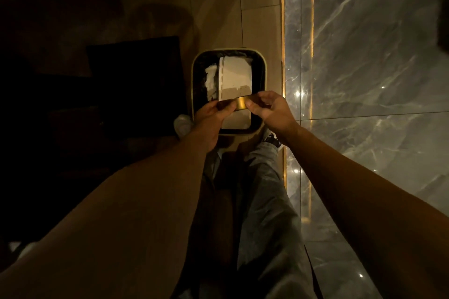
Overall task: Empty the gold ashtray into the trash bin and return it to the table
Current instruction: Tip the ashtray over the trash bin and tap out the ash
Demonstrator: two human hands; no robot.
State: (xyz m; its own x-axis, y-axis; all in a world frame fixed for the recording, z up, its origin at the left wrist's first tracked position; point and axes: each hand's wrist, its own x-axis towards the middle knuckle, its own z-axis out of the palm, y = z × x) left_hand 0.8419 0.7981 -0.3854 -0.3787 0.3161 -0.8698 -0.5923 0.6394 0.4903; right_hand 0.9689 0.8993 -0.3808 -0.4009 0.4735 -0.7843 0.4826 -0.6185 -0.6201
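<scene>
The gold ashtray (240, 103) is held over the open trash bin (194, 85), tipped so that I see its shiny side wall. My left hand (211, 116) grips its left side and my right hand (269, 109) pinches its right side. The bin is rounded and rectangular with a pale rim and a dark liner; a pale cardboard piece (237, 77) and crumpled white paper (211, 80) lie inside. The ashtray's inside is hidden from me.
The bin stands on a tan tiled floor beside a glossy grey marble wall (364, 68) with a lit gold strip (282, 31). Dark furniture (133, 75) fills the left. My legs in grey trousers and my shoes (182, 125) are just below the bin.
</scene>
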